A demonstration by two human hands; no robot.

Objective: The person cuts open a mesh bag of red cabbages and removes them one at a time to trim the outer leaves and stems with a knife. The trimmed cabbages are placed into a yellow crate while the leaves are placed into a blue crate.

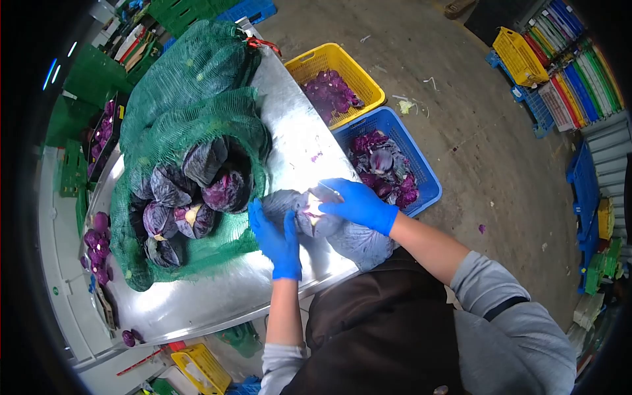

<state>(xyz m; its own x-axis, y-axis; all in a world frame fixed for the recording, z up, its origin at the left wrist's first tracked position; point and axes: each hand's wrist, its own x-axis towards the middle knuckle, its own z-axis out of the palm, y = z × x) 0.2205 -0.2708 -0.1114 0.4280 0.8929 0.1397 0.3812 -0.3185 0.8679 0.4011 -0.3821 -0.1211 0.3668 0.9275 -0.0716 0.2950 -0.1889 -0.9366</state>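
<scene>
The left hand [279, 245], fingers open, should hold the cabbage [322, 226] steady while the right hand [363, 207] curls its fingers by the pale stem [313, 205], gripping what I cannot tell.

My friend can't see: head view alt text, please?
Blue-gloved left hand and right hand handle a purple cabbage over a metal table, beside a green mesh sack of cabbages. A yellow plastic crate and blue crate hold purple leaves.
</scene>
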